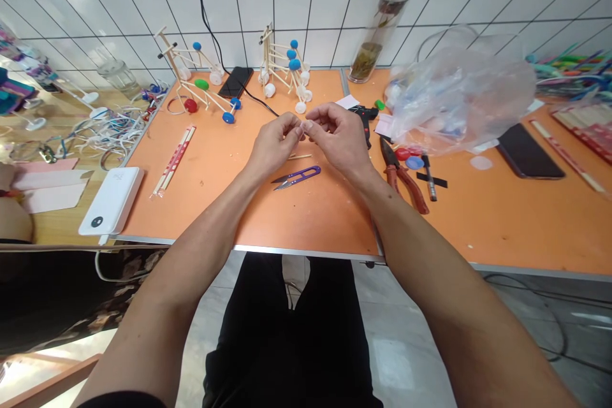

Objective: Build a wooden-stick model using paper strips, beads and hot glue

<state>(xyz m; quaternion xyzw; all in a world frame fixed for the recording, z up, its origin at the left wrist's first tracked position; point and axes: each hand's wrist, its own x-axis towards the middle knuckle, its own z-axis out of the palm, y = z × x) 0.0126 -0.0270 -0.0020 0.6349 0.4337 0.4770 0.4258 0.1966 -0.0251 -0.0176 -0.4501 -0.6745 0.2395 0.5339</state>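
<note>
The left hand (276, 142) and right hand (341, 139) pinch a tiny pale piece (303, 127), mostly hidden in their grip, above the worktop (329, 223); I can't make out its direction or long axis.

Pinching a small pale piece (303, 128), too tiny to make out, between left hand (276, 141) and right hand (340, 140), close above an orange table (215, 162); around that point, purple snips (308, 173) at six o'clock, red-handled pliers (415, 190) at four, a dark phone (530, 152) at three, a clear plastic bag (463, 99) just short of three, a lidded flask (387, 13) at one, one wheeled stick frame (294, 64) near twelve and a second wheeled frame (201, 84) at ten, a white power bank (115, 197) at eight
</note>
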